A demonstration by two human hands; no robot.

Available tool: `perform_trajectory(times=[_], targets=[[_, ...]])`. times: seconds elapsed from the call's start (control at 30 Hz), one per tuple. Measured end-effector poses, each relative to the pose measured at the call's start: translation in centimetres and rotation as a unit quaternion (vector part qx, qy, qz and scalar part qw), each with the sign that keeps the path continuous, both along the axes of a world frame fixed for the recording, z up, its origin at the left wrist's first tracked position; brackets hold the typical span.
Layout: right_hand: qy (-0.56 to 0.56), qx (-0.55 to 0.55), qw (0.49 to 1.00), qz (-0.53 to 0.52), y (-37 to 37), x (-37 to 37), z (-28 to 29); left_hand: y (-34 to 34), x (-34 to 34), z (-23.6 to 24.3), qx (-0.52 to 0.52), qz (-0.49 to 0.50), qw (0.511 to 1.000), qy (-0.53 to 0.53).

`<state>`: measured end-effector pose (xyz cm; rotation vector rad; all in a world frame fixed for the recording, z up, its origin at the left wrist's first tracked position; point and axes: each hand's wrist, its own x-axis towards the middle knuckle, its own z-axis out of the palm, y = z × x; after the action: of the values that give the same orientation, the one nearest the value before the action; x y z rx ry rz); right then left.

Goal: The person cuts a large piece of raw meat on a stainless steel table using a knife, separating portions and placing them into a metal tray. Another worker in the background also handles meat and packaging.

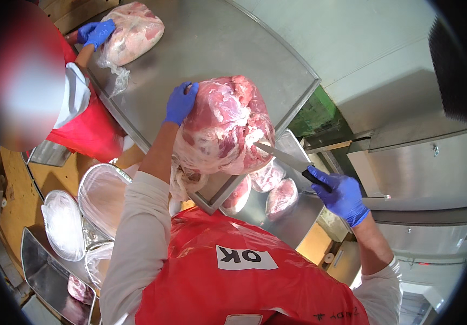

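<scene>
Holding a black-handled steel knife (286,158) in my right hand (343,198), left hand (181,103) spread on bulky pink meat (220,124) on the grey metal desk (217,43), I judge it mostly uncut; smaller marbled pieces (282,198) lie below.

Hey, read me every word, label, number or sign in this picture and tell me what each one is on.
White rectangular label on the red apron: bold black lettering, upside down from here; I won't copy the wording.
Dark handwritten-looking marks low on the apron's right: too small and blurred to read.
Knife and large piece of meat: no lettering that I can make out.
</scene>
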<state>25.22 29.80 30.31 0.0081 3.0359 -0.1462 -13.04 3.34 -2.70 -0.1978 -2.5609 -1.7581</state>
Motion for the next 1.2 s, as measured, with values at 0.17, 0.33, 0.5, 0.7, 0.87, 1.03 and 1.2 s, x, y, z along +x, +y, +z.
perform_trajectory(times=[0.17, 0.33, 0.5, 0.7, 0.87, 1.03, 1.2], targets=[[-0.074, 0.073, 0.994, 0.016, -1.8, -2.6, 1.8, -0.1, 0.6, 0.8, -0.012, 0.006, 1.000, -0.012], [-0.098, 0.086, 0.991, -0.013, -4.2, -2.9, 2.5, -0.1, 0.4, -0.2, -0.019, 0.024, 0.999, -0.007], [-0.077, 0.044, 0.996, -0.017, -3.7, -2.4, 1.9, -0.1, 0.1, -0.3, -0.010, 0.007, 1.000, -0.013], [-0.073, 0.053, 0.996, -0.027, -3.2, -2.8, 1.7, -0.4, -1.2, 0.9, -0.017, -0.029, 0.999, -0.010], [-0.103, 0.075, 0.992, -0.018, -2.5, -4.6, 3.3, 0.0, -0.6, 0.5, 0.019, -0.004, 0.999, -0.037], [-0.123, 0.097, 0.988, 0.000, -2.2, -6.0, 3.6, -0.1, -0.6, 0.9, 0.039, -0.006, 0.997, -0.068], [-0.155, 0.100, 0.983, 0.024, -1.5, -7.7, 2.9, 0.2, -0.4, 1.1, 0.032, -0.002, 0.998, -0.054]])
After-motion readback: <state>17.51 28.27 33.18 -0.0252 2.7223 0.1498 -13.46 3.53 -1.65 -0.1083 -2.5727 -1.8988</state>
